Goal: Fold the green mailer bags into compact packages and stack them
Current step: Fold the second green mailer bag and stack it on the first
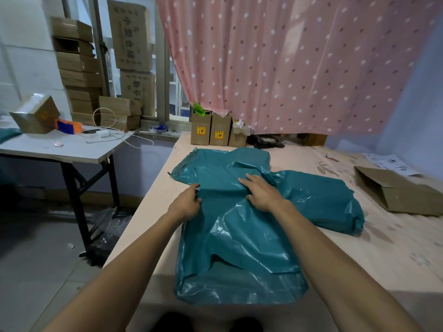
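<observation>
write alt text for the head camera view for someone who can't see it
Two bare hands work a green mailer bag on a pink-covered table: the left hand pinches its left edge, the right hand presses flat on top. More green bags lie behind.

2 bare forearms, no sleeves; bare left hand [185, 202], right hand [262, 192]

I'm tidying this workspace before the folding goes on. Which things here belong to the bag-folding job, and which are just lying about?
Part of the job:
- crinkled teal-green plastic mailer bags on the pink bed sheet
- left hand pinching a bag edge
- right hand pressing flat on top

Lying about:
- flattened brown cardboard box
- three small upright brown cartons
- white folding table
</observation>
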